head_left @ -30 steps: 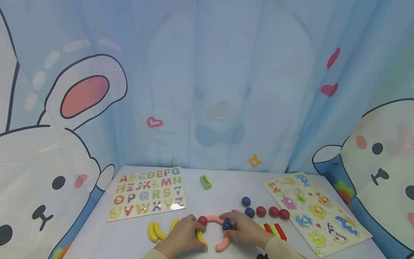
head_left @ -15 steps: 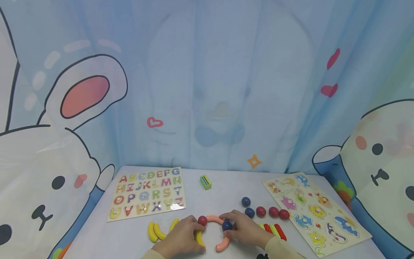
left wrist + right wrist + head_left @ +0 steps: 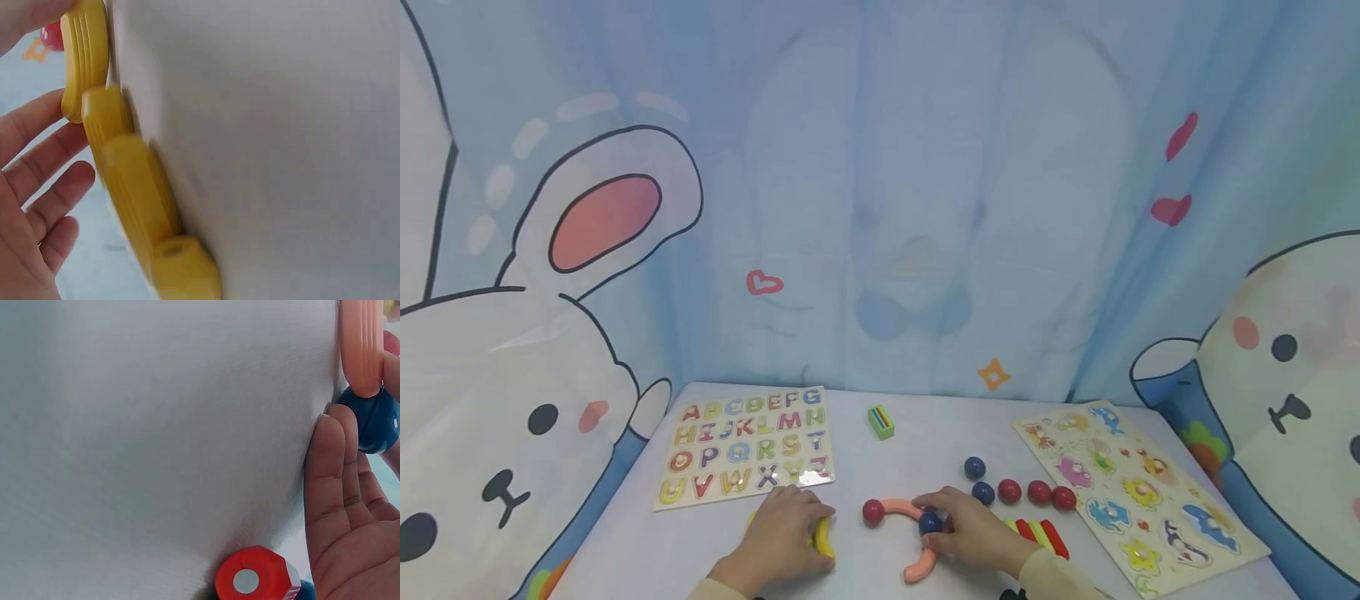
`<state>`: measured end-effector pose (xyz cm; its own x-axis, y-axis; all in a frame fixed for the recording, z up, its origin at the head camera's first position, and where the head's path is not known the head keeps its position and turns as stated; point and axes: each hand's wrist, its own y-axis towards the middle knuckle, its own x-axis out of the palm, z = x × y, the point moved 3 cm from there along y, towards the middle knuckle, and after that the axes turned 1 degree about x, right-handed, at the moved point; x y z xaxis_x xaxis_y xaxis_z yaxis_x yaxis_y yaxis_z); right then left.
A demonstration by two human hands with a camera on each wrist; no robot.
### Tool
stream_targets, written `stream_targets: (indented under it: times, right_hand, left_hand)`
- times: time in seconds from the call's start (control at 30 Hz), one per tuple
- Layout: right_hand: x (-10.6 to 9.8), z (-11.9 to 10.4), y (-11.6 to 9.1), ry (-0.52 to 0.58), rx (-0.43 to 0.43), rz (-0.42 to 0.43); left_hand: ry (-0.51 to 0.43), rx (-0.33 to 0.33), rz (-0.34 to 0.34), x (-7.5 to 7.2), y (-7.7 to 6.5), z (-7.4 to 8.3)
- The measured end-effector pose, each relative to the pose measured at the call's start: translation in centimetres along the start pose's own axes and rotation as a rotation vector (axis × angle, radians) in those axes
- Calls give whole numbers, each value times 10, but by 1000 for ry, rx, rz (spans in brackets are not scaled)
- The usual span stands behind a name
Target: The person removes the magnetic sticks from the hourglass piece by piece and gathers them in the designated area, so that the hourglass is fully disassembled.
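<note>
My left hand [image 3: 778,537] pinches a yellow curved stick [image 3: 85,56] between thumb and fingers, close beside several other yellow curved sticks [image 3: 140,187], which the hand mostly hides in the head view. At the middle front, my right hand [image 3: 977,537] holds a dark blue ball [image 3: 929,522], its thumb at the orange curved stick [image 3: 362,347]. From that ball, an upper orange curved stick [image 3: 901,506] runs to a red ball [image 3: 873,512]. A lower orange curved stick [image 3: 920,568] bends toward the front of the table.
Behind the right hand lie loose blue balls [image 3: 974,467] and red balls [image 3: 1009,491]. Red and green-yellow sticks [image 3: 1055,540] are beside it. An alphabet board [image 3: 745,446], an animal puzzle board [image 3: 1142,500] and a small green box [image 3: 882,422] stand farther back.
My left hand has moved left, away from the red ball, taking the yellow curved stick to the other yellow ones. My right hand keeps its place at the blue ball.
</note>
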<state>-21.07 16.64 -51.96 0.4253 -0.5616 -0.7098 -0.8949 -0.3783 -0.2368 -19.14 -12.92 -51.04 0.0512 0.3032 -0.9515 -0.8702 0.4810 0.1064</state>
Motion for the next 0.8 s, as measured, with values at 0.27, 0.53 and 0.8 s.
stream_targets:
  times: [0.27,0.53,0.8]
  right_hand:
    - [0,1,0,13,-20,-6]
    - [-1,0,0,10,-19,2]
    - [0,-5,-1,22,2,28]
  left_hand:
    - [20,24,-17,-7,-4,-12]
    - [4,17,-41,-9,-8,-15]
    - [-254,36,-96,-4,17,15]
